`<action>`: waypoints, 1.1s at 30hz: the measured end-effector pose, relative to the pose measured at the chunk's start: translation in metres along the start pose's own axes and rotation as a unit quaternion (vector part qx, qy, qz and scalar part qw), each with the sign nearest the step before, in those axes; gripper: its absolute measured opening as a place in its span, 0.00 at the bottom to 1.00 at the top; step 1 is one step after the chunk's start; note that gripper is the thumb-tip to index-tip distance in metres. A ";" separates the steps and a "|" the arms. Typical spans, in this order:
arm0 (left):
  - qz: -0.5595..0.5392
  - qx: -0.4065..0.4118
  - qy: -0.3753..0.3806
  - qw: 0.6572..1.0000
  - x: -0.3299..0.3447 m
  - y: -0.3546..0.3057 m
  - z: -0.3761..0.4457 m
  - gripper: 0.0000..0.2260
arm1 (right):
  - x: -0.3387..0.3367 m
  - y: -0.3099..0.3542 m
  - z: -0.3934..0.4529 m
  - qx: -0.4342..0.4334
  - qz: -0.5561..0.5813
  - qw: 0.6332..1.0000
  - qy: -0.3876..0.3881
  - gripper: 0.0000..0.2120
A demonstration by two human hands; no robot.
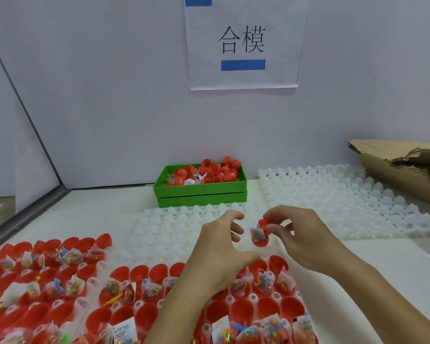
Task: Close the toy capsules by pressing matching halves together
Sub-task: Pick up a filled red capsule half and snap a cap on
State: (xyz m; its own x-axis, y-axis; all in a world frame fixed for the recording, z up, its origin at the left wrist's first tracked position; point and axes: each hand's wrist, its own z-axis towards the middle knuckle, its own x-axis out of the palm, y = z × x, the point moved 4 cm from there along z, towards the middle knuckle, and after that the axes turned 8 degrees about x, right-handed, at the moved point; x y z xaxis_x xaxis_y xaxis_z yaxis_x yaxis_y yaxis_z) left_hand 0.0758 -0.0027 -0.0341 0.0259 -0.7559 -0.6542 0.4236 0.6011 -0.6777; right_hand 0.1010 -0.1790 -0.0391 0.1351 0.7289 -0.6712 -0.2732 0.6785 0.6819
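Filled red halves (241,309) are sitting upright in white trays (104,266), keeping the packets from spilling.
Right hand (301,234) is pinching a red cap (263,223) over a filled capsule half (260,239), apparently aligning them above an empty tray (174,229); left hand (224,247) is hovering beside it, loosely curled, grasping nothing.

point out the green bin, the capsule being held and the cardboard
green bin (200,188): head view, on its front wall
red capsule (260,240): head view, on the lower half, pinched by the right hand (305,240)
cardboard (395,170): head view, on its flat brown side at the far right
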 end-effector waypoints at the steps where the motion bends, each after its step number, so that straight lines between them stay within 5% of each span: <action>1: -0.010 -0.007 0.000 1.000 0.000 -0.001 0.000 0.32 | 0.000 0.003 -0.001 -0.006 0.010 1.000 -0.011 0.06; 4: -0.031 -0.013 -0.037 0.999 -0.002 -0.005 0.000 0.32 | 0.002 0.014 -0.005 -0.031 0.048 0.997 -0.055 0.06; 10: -0.066 0.000 -0.115 0.991 -0.010 -0.008 0.000 0.10 | 0.006 0.030 -0.008 -0.072 0.047 0.993 -0.082 0.12; 20: -0.054 -0.011 -0.105 0.993 -0.012 -0.003 0.000 0.09 | -0.012 0.029 -0.008 -0.011 0.228 0.974 -0.005 0.13; 33: -0.018 0.012 -0.054 0.998 -0.005 -0.010 -0.001 0.12 | -0.018 0.047 -0.017 -0.122 0.058 0.990 -0.044 0.19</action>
State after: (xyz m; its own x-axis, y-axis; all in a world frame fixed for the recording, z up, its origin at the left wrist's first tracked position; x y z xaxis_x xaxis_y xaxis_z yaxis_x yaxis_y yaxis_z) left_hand 0.0709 -0.0045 -0.0241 0.1070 -0.8008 -0.5893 0.4472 0.5681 -0.6909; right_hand 0.0692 -0.1621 0.0004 0.1690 0.8131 -0.5570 -0.5126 0.5552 0.6550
